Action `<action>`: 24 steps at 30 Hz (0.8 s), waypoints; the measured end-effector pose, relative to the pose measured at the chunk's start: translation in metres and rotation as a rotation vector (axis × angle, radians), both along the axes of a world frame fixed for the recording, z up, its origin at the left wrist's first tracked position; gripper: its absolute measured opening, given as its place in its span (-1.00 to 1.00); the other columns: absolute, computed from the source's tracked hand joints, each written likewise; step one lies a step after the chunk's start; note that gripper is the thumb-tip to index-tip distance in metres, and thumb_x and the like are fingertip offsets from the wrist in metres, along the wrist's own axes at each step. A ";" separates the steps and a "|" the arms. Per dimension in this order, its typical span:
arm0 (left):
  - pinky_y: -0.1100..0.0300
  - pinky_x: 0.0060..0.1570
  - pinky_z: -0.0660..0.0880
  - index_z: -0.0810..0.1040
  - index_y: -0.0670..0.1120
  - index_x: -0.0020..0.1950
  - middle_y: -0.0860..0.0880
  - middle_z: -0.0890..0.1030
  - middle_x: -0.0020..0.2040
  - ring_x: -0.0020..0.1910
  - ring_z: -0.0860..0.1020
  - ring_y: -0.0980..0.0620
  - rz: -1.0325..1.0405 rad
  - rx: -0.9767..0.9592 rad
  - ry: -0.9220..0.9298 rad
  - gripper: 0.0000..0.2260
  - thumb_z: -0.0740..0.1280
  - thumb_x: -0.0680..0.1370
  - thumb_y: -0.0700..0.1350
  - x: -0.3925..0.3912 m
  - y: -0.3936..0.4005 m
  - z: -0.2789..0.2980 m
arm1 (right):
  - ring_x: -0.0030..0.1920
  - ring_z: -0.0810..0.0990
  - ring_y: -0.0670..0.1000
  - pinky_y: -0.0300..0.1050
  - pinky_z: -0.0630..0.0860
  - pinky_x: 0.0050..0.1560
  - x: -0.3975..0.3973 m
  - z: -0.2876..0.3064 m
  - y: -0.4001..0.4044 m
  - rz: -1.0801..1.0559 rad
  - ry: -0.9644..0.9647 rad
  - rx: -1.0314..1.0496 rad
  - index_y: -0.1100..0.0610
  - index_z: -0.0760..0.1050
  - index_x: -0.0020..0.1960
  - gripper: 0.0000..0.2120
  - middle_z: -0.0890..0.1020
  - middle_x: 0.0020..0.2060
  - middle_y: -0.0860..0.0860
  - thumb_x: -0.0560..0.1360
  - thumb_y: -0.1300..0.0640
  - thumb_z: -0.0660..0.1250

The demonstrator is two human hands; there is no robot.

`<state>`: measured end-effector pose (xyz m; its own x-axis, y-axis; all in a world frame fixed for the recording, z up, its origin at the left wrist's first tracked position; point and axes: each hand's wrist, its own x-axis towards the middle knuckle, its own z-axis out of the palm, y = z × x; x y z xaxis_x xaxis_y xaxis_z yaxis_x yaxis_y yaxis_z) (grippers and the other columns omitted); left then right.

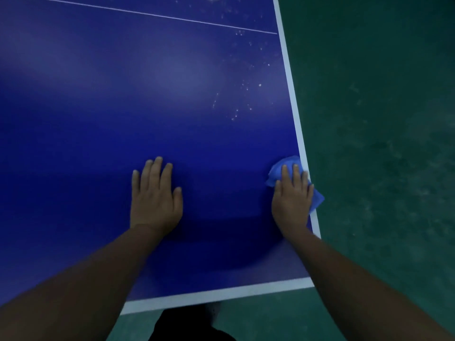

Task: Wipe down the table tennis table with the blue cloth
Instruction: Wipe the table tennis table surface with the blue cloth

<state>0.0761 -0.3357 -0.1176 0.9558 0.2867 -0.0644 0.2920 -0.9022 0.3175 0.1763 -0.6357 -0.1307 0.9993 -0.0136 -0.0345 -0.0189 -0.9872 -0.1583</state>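
Right hand: our right hand lies flat, fingers spread a little, pressing the blue cloth onto the table at the right of the frame's lower half.
Blue cloth: we see it crumpled under the palm, showing past the fingertips and at the hand's right side, where it overlaps the white side line and hangs slightly over the edge.
Left hand: our left hand rests palm down and wide on the bare blue surface, centre-low in the frame, holding nothing, well apart from the cloth.
Table: the table tennis table fills the left and centre; we see 1 thin white line across the top and whitish specks at upper right.
Floor: green floor on the right.
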 end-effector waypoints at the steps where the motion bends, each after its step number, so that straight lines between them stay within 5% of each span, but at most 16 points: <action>1: -0.15 0.57 -0.14 0.25 -0.18 0.57 -0.18 0.17 0.61 0.61 0.05 -0.15 -0.015 0.016 0.018 -0.40 0.01 0.61 0.11 0.011 -0.002 -0.003 | 0.52 0.26 0.25 0.30 0.22 0.45 -0.015 0.000 0.003 0.040 0.000 -0.011 0.05 0.33 0.52 -0.51 0.32 0.54 0.11 0.63 -0.01 -0.02; 5: -0.21 0.56 -0.15 0.22 -0.13 0.60 -0.18 0.14 0.62 0.62 -0.02 -0.15 -0.044 0.112 0.087 -0.38 -0.08 0.63 0.17 0.023 -0.003 -0.012 | 0.57 0.15 0.19 0.30 0.18 0.48 -0.074 0.000 0.012 0.181 0.065 0.002 0.03 0.30 0.52 -0.53 0.26 0.56 0.06 0.65 -0.01 0.00; 10: -0.26 0.53 -0.07 0.29 -0.14 0.57 -0.20 0.20 0.60 0.61 0.05 -0.18 -0.046 0.120 0.092 -0.41 -0.02 0.63 0.15 0.024 -0.004 -0.013 | 0.58 0.12 0.21 0.29 0.14 0.50 -0.008 0.001 0.095 0.302 0.086 0.025 0.02 0.29 0.53 -0.53 0.24 0.57 0.07 0.66 -0.03 0.00; 15: -0.22 0.53 0.01 0.25 -0.22 0.55 -0.22 0.22 0.58 0.59 0.13 -0.18 0.031 0.071 0.015 -0.42 0.02 0.63 0.10 0.024 -0.002 -0.015 | 0.62 -0.16 0.14 0.16 -0.20 0.57 0.063 0.006 0.225 0.547 0.135 0.096 -0.02 0.09 0.62 -0.51 0.01 0.63 0.02 0.71 -0.04 0.00; 19: -0.20 0.53 -0.02 0.31 -0.21 0.52 -0.21 0.27 0.55 0.58 0.14 -0.18 0.033 0.094 0.021 -0.43 0.03 0.62 0.10 0.028 -0.002 -0.017 | 0.61 -0.06 0.16 0.18 -0.11 0.56 0.099 0.005 0.267 0.686 0.088 0.066 -0.02 0.14 0.60 -0.51 0.10 0.62 0.02 0.69 0.00 0.04; 21: -0.22 0.53 -0.03 0.36 -0.21 0.50 -0.21 0.29 0.54 0.57 0.15 -0.20 0.013 0.118 0.026 -0.44 0.05 0.61 0.10 0.028 -0.002 -0.017 | 0.59 0.09 0.22 0.22 0.02 0.52 0.134 0.000 0.237 0.617 0.036 -0.007 -0.01 0.20 0.59 -0.48 0.19 0.60 0.05 0.63 0.04 -0.03; 24: -0.26 0.51 -0.01 0.32 -0.18 0.52 -0.22 0.26 0.56 0.58 0.14 -0.22 -0.001 0.130 0.049 -0.44 0.04 0.62 0.11 0.027 -0.001 -0.016 | 0.56 0.15 0.25 0.25 0.11 0.48 0.209 -0.005 0.152 0.242 -0.011 -0.079 0.02 0.19 0.59 -0.45 0.21 0.59 0.09 0.60 0.07 -0.03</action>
